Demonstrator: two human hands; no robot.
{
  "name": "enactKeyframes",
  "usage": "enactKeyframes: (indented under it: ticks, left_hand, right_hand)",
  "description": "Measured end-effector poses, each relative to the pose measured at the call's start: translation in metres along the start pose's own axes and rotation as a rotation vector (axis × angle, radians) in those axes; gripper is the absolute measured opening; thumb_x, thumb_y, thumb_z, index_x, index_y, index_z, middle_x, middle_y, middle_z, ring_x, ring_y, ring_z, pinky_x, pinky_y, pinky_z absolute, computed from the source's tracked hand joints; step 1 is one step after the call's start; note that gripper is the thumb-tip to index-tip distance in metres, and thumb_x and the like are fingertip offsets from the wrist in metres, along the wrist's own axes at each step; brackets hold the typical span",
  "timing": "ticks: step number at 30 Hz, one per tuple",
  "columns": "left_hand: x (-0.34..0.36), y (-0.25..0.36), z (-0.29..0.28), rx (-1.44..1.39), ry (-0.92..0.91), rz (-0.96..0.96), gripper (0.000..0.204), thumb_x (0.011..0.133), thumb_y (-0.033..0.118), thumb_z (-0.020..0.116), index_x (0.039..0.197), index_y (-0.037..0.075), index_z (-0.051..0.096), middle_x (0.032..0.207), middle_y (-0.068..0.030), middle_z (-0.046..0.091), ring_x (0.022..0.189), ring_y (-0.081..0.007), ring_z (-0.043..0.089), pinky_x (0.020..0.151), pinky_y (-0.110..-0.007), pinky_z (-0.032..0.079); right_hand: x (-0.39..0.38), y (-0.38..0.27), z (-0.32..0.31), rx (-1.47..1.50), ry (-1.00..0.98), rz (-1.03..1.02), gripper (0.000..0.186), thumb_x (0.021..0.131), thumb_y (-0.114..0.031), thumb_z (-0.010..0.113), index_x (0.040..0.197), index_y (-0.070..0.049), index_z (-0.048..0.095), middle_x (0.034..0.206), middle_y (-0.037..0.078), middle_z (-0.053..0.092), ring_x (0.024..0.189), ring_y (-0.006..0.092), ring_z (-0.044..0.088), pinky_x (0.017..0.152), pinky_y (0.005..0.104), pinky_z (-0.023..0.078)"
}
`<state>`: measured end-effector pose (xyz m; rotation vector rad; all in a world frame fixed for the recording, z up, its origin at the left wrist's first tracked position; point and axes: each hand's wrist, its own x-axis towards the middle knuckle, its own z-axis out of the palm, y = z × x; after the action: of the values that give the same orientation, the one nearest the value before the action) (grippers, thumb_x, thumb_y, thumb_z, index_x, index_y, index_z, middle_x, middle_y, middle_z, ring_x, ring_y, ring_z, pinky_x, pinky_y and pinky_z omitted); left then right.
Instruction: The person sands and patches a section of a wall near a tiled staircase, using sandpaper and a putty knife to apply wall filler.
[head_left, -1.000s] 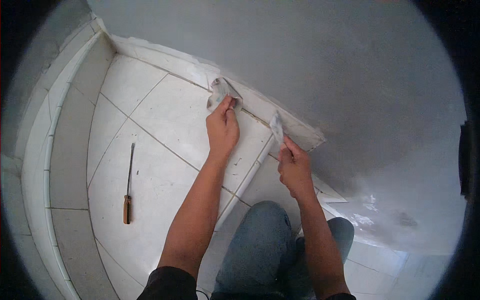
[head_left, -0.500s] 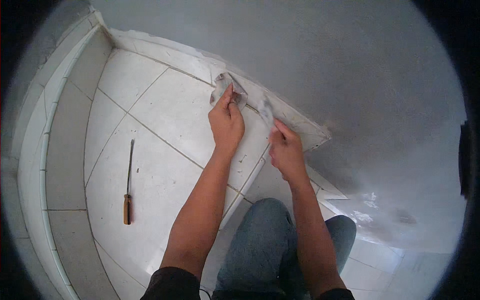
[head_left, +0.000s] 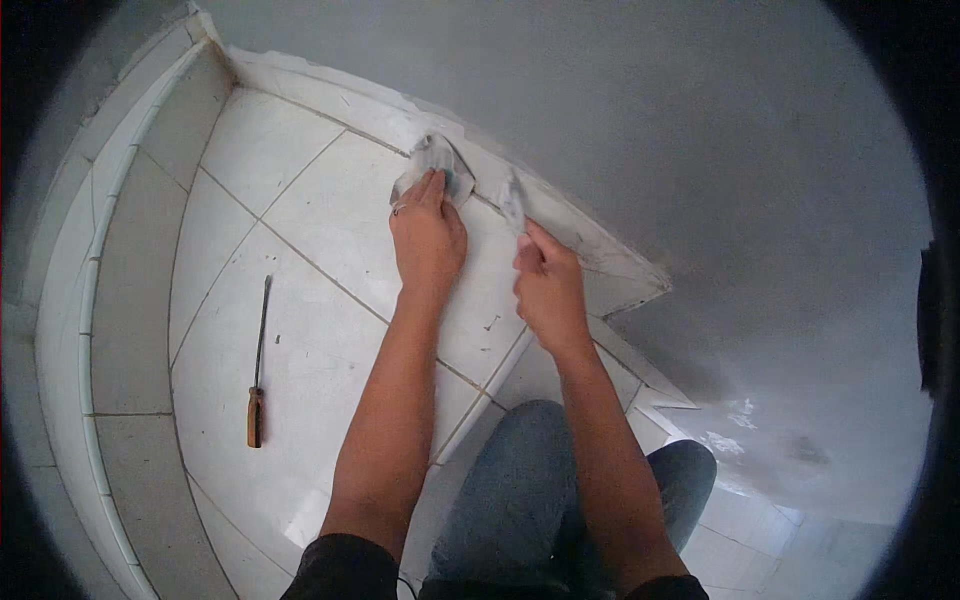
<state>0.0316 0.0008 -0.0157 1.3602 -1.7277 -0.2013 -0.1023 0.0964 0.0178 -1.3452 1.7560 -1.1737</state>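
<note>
Left hand pressed flat on grey rag at 12 o'clock, by wall/floor joint. Right hand clamped on small putty knife, just beside at 1. Risk: blade slips on slick tile, nicks left fingers.

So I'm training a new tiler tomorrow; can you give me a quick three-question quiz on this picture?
1. True or false: the left hand presses a grey pad against the floor tiles near the wall's base.
2. What does the right hand hold: A a hammer, B a small flat blade, C a brush?
3. Which tool lies alone on the tiles to the left?

Key: 1 true; 2 B; 3 the wooden-handled screwdriver.
</note>
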Motion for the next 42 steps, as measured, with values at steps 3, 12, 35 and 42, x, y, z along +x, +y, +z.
enactKeyframes:
  ticks: [3,12,35,42]
  left_hand:
    - [-0.001,0.0,0.004,0.182,0.064,0.018,0.035,0.087,0.005,0.054,0.119,-0.006,0.063,0.128,-0.0229,0.062,0.124,-0.037,0.054,0.108,-0.046,0.037]
    - [0.0,0.0,0.0,0.139,-0.027,-0.016,0.036,0.085,0.002,0.054,0.119,-0.005,0.064,0.13,-0.0224,0.061,0.127,-0.0394,0.051,0.111,-0.052,0.034]
    - [0.001,0.001,0.001,0.118,-0.049,0.005,0.033,0.082,0.0,0.053,0.113,-0.004,0.066,0.118,-0.0222,0.066,0.123,-0.0373,0.054,0.106,-0.048,0.038]
    - [0.0,0.001,0.0,0.08,-0.007,0.0,0.034,0.081,0.0,0.053,0.112,-0.003,0.067,0.119,-0.0215,0.065,0.123,-0.0375,0.054,0.106,-0.048,0.037]
  right_hand:
    - [-0.006,0.003,-0.002,-0.07,0.068,0.012,0.034,0.099,-0.014,0.05,0.129,0.0,0.059,0.092,0.025,0.067,0.084,0.0338,0.068,0.083,0.0411,0.05]
    - [0.005,-0.003,0.017,-0.194,0.016,-0.049,0.038,0.103,-0.017,0.047,0.139,-0.005,0.055,0.078,0.003,0.055,0.054,0.0083,0.045,0.046,0.0261,0.04]
    - [0.002,-0.009,0.035,-0.143,0.145,0.038,0.036,0.098,-0.008,0.048,0.13,0.003,0.058,0.11,0.025,0.068,0.097,0.0352,0.068,0.089,0.0388,0.05]
    - [-0.002,-0.012,0.04,-0.237,0.183,-0.033,0.036,0.097,-0.007,0.048,0.13,0.002,0.058,0.106,0.026,0.067,0.092,0.0394,0.067,0.087,0.0379,0.05]
